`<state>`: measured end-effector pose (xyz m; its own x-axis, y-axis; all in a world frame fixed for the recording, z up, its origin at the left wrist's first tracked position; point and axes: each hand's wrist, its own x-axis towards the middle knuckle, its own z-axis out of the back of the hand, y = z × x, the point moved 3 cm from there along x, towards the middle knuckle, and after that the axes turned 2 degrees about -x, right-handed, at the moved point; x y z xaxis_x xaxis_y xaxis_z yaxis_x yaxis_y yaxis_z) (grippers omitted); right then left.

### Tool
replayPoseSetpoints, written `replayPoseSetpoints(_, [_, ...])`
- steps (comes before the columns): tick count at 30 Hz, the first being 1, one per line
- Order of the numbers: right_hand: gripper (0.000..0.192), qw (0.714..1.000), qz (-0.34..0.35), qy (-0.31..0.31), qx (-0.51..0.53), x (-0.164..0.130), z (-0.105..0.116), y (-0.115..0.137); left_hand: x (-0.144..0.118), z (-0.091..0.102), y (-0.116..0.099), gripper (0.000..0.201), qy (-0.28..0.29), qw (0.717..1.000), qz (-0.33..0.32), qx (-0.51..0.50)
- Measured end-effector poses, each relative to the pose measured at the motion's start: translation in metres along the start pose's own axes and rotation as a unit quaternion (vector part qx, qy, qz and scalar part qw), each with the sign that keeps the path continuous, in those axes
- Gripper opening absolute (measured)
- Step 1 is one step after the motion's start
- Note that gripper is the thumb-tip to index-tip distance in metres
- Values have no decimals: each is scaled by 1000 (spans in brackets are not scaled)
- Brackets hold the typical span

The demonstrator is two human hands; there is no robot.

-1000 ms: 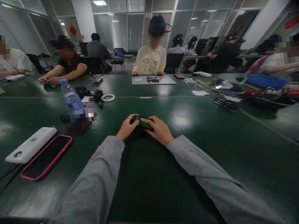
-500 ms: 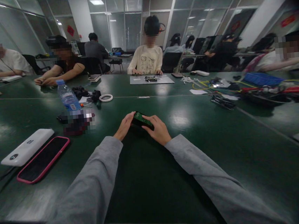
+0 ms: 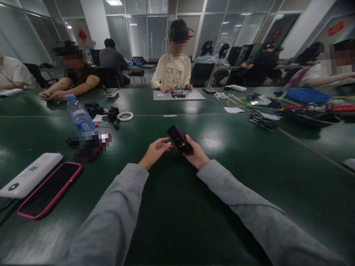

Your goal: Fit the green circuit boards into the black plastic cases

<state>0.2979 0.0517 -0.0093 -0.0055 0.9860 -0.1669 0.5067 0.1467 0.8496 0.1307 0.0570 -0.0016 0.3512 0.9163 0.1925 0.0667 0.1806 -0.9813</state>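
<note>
My right hand (image 3: 197, 151) grips a small black box (image 3: 179, 139), tilted above the table, with the thumb along its right side. Small pale print shows on the dark face towards me. Just left of the box is my left hand (image 3: 156, 151), open, its fingers stretched out towards it. The fingertips come very close to the box's left edge; whether they touch it I cannot tell. The fingers of my right hand behind the box are partly hidden.
On the green table (image 3: 173, 217), a white power bank (image 3: 31, 175) and a pink-cased phone (image 3: 50, 190) lie left. Beyond stand a water bottle (image 3: 80, 115) and a tape roll (image 3: 125, 116). Cables and a blue tray (image 3: 308, 95) lie right. Several people sit around.
The box has turned in my right hand, from its green printed face to a dark side, and moved slightly right. My left hand has let go of it.
</note>
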Motion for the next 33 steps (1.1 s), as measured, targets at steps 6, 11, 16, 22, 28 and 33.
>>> replayPoseSetpoints(6, [24,1000,-20,-6,17,0,0,1,-2,-5,2,43,29,998,-29,52])
replayPoseSetpoints(11, [25,1000,-22,12,9,0,0,0,-1,-3,4,42,19,998,-32,44])
replayPoseSetpoints(16, [25,998,-34,47,-10,-4,-4,0,2,-2,9,41,3,999,-28,15])
replayPoseSetpoints(22, [19,994,-79,57,47,-13,-12,-3,0,0,2,38,-34,999,-22,13])
replayPoseSetpoints(28, [19,990,-87,81,82,-17,-15,-7,2,3,2,47,-39,999,13,-28])
replayPoseSetpoints(33, [19,990,-103,56,83,-18,-15,-9,1,2,-1,57,-16,997,43,-65])
